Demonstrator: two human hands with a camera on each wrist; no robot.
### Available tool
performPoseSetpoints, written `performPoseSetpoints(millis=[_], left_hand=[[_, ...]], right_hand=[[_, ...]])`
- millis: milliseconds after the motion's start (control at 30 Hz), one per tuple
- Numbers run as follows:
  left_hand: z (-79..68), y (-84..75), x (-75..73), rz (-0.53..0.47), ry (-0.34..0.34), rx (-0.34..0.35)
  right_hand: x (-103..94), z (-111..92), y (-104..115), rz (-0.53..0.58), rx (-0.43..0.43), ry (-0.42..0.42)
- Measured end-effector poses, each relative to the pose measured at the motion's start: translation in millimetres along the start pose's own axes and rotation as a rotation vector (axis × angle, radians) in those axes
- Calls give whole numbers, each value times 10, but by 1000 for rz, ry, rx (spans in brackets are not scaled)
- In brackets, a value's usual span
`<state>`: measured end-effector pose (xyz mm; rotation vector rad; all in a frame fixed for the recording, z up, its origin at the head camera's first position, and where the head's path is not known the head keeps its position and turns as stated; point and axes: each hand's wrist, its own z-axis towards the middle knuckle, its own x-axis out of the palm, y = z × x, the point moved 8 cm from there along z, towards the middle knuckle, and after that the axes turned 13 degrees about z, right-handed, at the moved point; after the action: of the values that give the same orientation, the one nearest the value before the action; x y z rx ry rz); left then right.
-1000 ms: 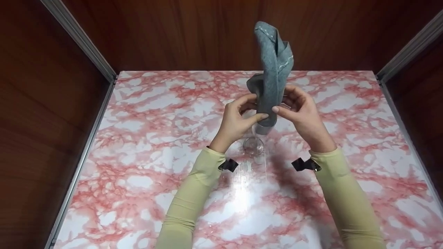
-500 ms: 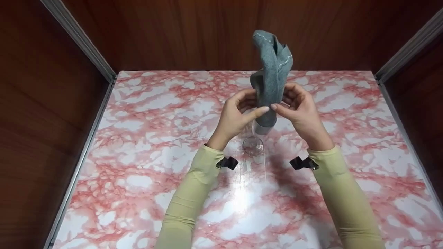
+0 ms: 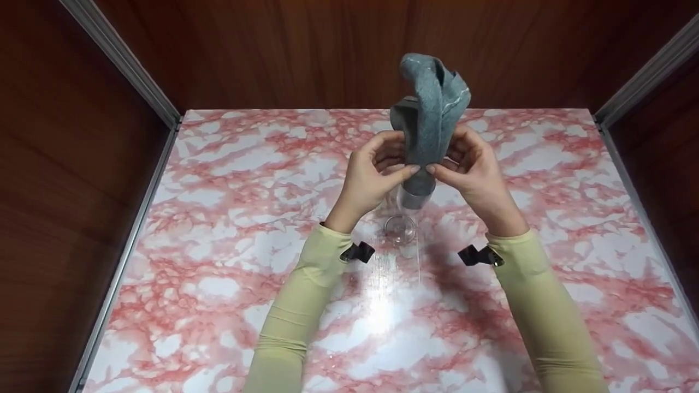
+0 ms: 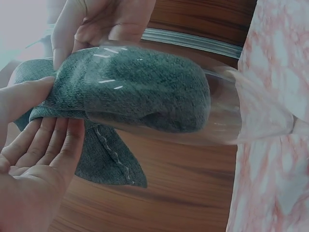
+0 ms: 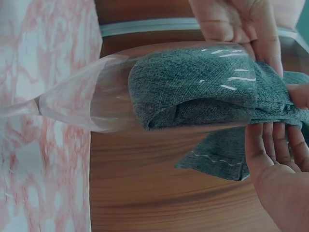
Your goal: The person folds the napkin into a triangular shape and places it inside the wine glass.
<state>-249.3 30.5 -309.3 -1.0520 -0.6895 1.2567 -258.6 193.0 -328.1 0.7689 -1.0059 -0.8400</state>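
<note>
A folded grey-green cloth napkin [image 3: 431, 120] with white stitching stands in the mouth of a clear stemmed glass [image 4: 224, 108]. Through the glass wall, the napkin's rounded lower end shows inside the bowl, above the narrow bottom. Its loose folds spread out above the rim. My left hand [image 3: 368, 174] pinches the napkin from the left, thumb in front and fingers behind. From the right, my right hand [image 3: 478, 177] pinches it the same way, the two thumb tips almost meeting. The glass foot [image 3: 400, 229] rests on the table; the hands partly hide the bowl from above.
The table [image 3: 229, 273] has a red and white marbled top. Dark wood panels [image 3: 295, 54] stand behind it and at both sides, with metal rails [image 3: 131, 60] along the corners. Small black wrist cameras [image 3: 357, 252] sit at the sleeve cuffs.
The napkin's top has come down and its left fold curls over more. Both hands have shifted slightly away from the person, still pinching the napkin. The glass foot has stayed in place.
</note>
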Motion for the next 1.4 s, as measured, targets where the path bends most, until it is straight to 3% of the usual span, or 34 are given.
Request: performPoseSetpoints(millis=[433,733,900,1133,1400], left_hand=[[-37,-24,13,81,-11,59],[-94,-59,23,163,-10,112],[-128,-30,18,187,-11,99],[-134,-10,39,176,-13,107],[-119,84,19,100,-40,66]], right_hand=[[-5,-14,-24,-11,-15,21],[-39,-52,-72,-78,-15,25],[-43,-79,-104,-96,-9,40],[-58,-101,-103,-128,-20,39],[-68,-102,-93,-97,-31,-4]])
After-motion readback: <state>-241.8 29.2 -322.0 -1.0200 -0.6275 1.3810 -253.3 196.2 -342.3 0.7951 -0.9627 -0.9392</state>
